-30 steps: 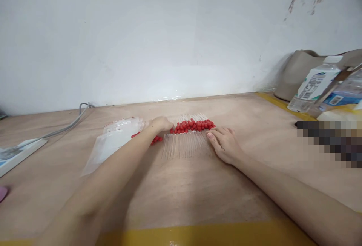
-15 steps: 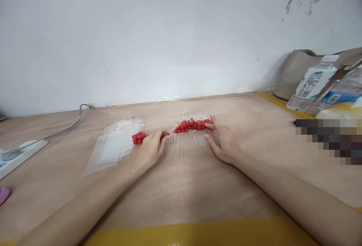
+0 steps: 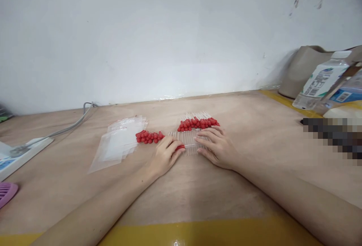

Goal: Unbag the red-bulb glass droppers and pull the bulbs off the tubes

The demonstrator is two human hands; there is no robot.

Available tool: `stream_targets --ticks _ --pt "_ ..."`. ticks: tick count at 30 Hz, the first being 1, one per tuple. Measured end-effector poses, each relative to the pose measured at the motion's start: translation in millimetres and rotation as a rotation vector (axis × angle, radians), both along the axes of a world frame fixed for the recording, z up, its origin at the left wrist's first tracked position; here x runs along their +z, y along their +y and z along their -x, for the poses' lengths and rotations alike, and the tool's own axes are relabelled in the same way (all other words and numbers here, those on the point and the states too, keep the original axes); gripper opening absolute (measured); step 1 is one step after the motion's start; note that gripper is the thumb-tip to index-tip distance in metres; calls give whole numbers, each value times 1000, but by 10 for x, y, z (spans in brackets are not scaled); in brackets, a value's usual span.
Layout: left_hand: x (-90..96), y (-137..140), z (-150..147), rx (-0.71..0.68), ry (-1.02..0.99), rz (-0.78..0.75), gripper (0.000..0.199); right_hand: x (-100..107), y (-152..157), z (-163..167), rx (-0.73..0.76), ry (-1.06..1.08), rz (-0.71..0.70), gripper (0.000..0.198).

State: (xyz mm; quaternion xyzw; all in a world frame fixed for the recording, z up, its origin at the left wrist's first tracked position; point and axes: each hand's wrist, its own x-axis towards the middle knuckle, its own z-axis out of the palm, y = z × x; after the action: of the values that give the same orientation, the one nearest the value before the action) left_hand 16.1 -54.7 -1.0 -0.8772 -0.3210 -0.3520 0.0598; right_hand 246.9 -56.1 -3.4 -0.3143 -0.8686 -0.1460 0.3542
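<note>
As clear, red-edged bags (image 3: 115, 144) lie fanned on the table (image 3: 198, 197), a cluster of glossy, round-ended red pieces (image 3: 148, 137) sits just beside them. The left hand (image 3: 164, 156), closed in a pinch, grips a red-ended stick (image 3: 180, 147) over a row of slender, transparent tubes (image 3: 186, 137); its pale shaft, aimed half a second earlier at the red-headed white sticks (image 3: 195, 123) heaped just beyond, now points right. The right hand (image 3: 220, 148), fingers spread, has shifted from that heap onto the tubes; whether it grips one cannot be told. At far right, a white-capped bottle (image 3: 322, 82) bears a label too small to read, near a blue label (image 3: 343, 96) with a barcode.
</note>
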Motion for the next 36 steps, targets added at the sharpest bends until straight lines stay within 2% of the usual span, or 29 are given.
stream_targets --ticks 5,9,18,24,30,36 --pt "-19 -14 -23 -31 22 -32 10 -14 11 72 8 -9 4 21" --pt "9 -17 -38 -43 60 -115 15 -45 25 102 40 37 -34 16" --pt "32 -35 -78 -119 82 -236 17 0 -35 162 74 19 12 20" --pt "48 -54 -100 -142 82 -299 16 -30 -29 190 186 29 -26 17" --pt "89 -96 -76 -164 172 -251 11 -30 -55 159 243 0 -42 16" --pt "84 -116 -49 -156 158 -215 13 -55 -56 136 248 -30 -70 12"
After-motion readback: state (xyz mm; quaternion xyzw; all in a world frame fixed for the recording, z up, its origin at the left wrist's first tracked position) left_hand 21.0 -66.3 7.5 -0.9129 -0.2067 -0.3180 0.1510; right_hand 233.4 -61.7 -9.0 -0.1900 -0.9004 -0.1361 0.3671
